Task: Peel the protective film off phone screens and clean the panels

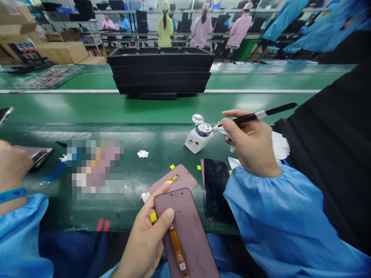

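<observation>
My left hand (146,241) is closed around a brownish phone screen panel (188,235) with its back up, my thumb lying beside its orange flex cable (177,250). My right hand (249,144) is closed on a black pen-like tool (262,114) and a white wipe (222,130), with the tip close to a white solvent dispenser (199,136) whose lid is flipped up. A second brownish panel (171,181) lies on the green bench (121,112) just beyond the held one. A dark phone screen (216,189) lies face up under my right forearm.
A stack of black trays (160,69) stands at the back of the bench. A co-worker's arm in a blue sleeve (13,173) is at the far left beside another panel (36,154). A crumpled white scrap (142,153) lies mid-bench. Black cloth (333,154) covers the right. Several people work in the background.
</observation>
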